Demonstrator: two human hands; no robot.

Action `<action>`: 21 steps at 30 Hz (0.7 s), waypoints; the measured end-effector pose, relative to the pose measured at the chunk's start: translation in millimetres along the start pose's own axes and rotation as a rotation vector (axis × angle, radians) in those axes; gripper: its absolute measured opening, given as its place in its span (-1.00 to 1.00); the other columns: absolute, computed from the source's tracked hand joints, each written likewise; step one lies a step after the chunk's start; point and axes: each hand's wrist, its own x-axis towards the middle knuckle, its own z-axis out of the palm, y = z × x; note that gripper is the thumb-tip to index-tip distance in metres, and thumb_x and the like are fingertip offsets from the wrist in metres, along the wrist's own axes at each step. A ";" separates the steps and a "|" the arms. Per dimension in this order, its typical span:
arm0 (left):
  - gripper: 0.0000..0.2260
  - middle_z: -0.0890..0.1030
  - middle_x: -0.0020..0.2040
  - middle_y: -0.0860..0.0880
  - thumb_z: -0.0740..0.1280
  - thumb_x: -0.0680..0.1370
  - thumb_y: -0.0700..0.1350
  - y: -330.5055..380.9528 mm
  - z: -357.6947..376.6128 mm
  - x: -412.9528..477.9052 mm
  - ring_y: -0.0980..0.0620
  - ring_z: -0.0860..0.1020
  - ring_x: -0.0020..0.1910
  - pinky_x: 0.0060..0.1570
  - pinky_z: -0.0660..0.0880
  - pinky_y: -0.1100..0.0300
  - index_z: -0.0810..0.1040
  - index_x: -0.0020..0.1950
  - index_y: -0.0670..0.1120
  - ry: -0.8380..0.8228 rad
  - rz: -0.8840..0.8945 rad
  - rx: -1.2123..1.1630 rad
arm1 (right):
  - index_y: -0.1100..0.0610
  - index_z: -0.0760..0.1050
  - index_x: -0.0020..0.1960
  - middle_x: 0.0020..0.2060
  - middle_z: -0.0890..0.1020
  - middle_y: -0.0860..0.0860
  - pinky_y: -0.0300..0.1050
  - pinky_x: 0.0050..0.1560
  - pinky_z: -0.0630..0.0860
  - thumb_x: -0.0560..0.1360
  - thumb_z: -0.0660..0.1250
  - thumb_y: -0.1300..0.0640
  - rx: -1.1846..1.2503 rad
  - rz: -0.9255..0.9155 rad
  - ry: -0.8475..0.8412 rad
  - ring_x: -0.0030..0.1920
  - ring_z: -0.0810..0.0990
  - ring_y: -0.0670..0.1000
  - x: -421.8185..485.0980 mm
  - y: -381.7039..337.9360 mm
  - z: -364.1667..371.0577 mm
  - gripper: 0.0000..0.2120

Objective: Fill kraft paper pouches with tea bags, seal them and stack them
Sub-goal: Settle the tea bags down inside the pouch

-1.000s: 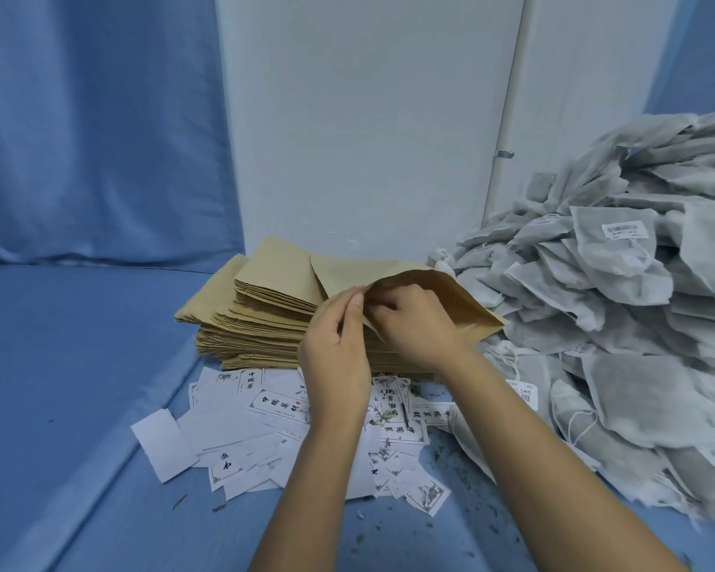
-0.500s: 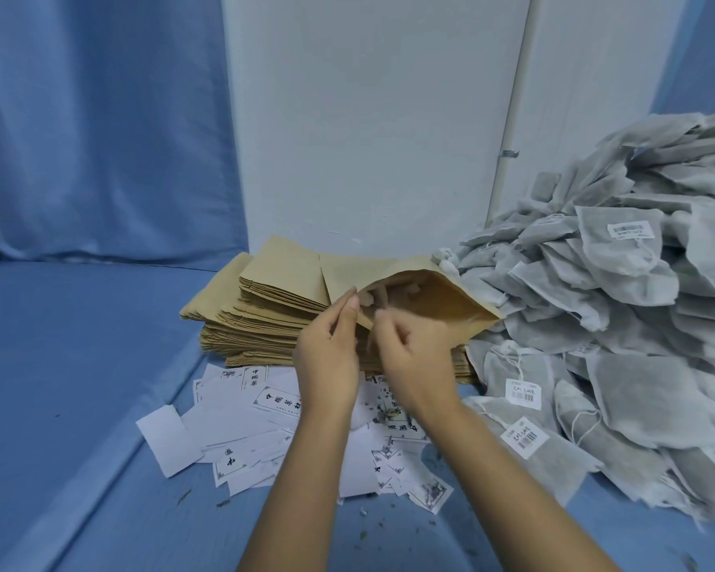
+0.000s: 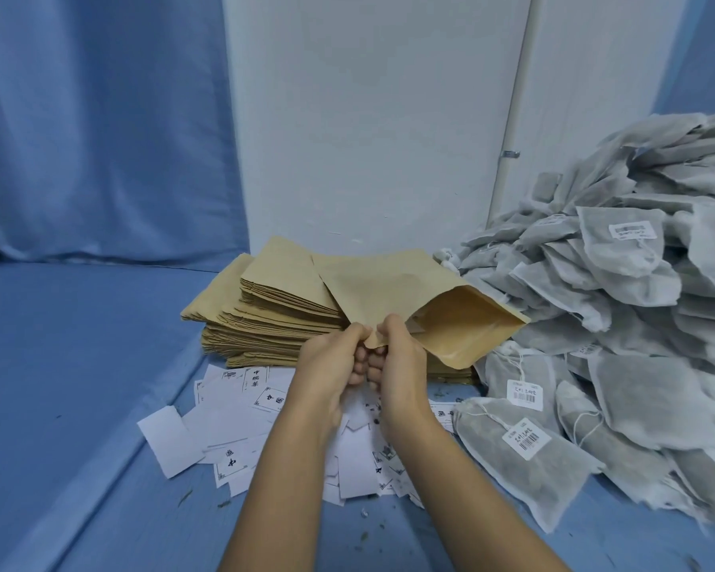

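I hold one kraft paper pouch (image 3: 393, 286) above the table centre, its mouth gaping toward the right so the tan inside shows. My left hand (image 3: 331, 365) and my right hand (image 3: 397, 361) pinch the same near corner of its mouth, thumbs almost touching. Behind the pouch lies a thick stack of flat kraft pouches (image 3: 265, 315). A big heap of grey mesh tea bags (image 3: 620, 324) with strings and barcode tags fills the right side.
Loose white printed labels (image 3: 240, 423) lie scattered on the blue cloth under my forearms. A white wall panel (image 3: 368, 117) stands behind the stack, with a blue curtain (image 3: 100, 117) at left. Small tea crumbs dot the cloth near me.
The pouch mouth has spread wider and turned to the right. Both hands slid down to its near corner and came closer together.
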 end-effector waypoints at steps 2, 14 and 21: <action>-0.72 0.29 -0.57 0.03 0.28 0.50 -0.24 -0.1 -0.5 0.7 0.12 0.21 -0.60 -0.64 0.17 0.34 0.37 -0.42 -0.10 -0.047 0.011 0.043 | 0.16 0.34 -0.39 -0.57 0.42 0.06 -0.34 -0.59 0.23 0.44 0.21 0.17 0.068 0.039 0.022 -0.60 0.31 -0.06 -1.0 -3.3 2.1 -0.76; -0.72 0.26 -0.60 0.03 0.23 0.52 -0.29 3.7 0.8 2.6 0.14 0.18 -0.62 -0.64 0.08 0.34 0.34 -0.39 -0.13 -0.121 0.004 -0.150 | 0.13 0.25 -0.38 -0.66 0.28 -0.03 -0.32 -0.68 0.15 0.49 0.19 0.21 0.245 0.142 0.026 -0.70 0.19 -0.11 4.1 -10.5 -3.0 -0.73; -0.57 0.29 -0.60 0.03 0.27 0.51 -0.22 2.8 0.3 -1.4 0.13 0.19 -0.62 -0.62 0.10 0.34 0.46 -0.60 -0.07 -0.145 0.031 0.033 | 0.16 0.30 -0.40 -0.60 0.34 0.01 -0.31 -0.63 0.18 0.49 0.18 0.17 0.103 0.104 -0.006 -0.66 0.23 -0.10 3.9 -10.0 -6.2 -0.72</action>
